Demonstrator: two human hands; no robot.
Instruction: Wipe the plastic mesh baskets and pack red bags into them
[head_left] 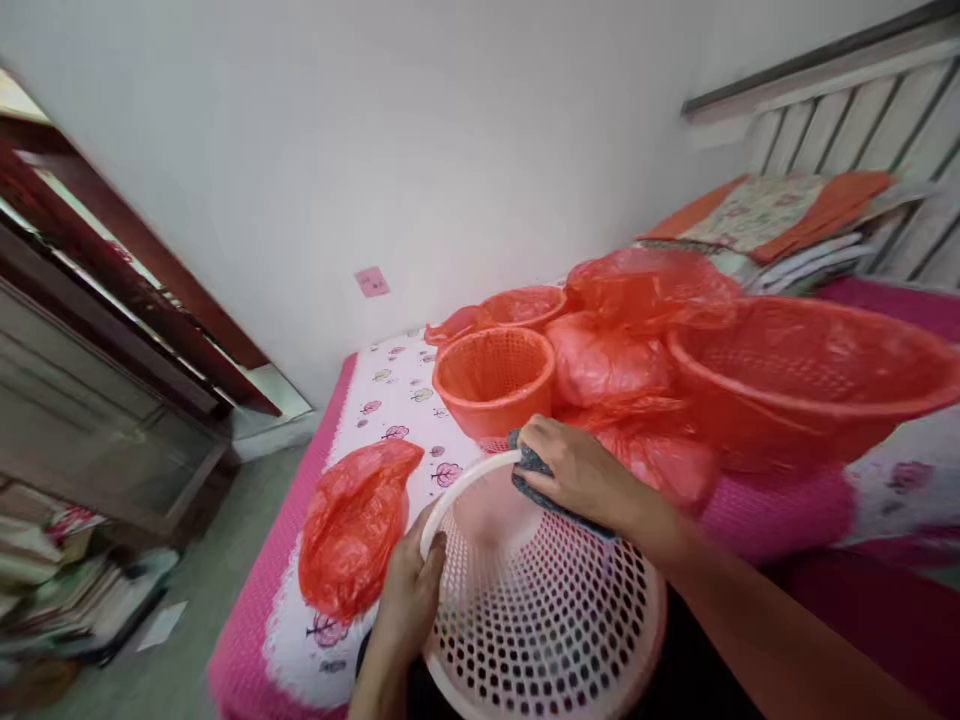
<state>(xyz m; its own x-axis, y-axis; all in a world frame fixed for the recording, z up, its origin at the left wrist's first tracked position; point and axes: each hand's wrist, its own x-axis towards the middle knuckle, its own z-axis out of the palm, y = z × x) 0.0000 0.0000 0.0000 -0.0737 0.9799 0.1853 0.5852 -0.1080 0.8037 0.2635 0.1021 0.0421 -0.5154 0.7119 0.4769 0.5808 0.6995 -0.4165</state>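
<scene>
Bed (401, 395); left hand (414, 575) grips white basket (540, 620), cropped below; right hand (576, 465) clutches probable cloth (529, 460).

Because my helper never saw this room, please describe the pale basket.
Find the bed beside the wall. At its near side, the left hand grips the basket, and the right hand holds a grey cloth at its rim. Its pale colour sets it apart from the orange-red baskets behind.

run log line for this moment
left hand: holds pale basket by rim; right hand: grips grey cloth at rim; red bag: on patterned sheet
</scene>
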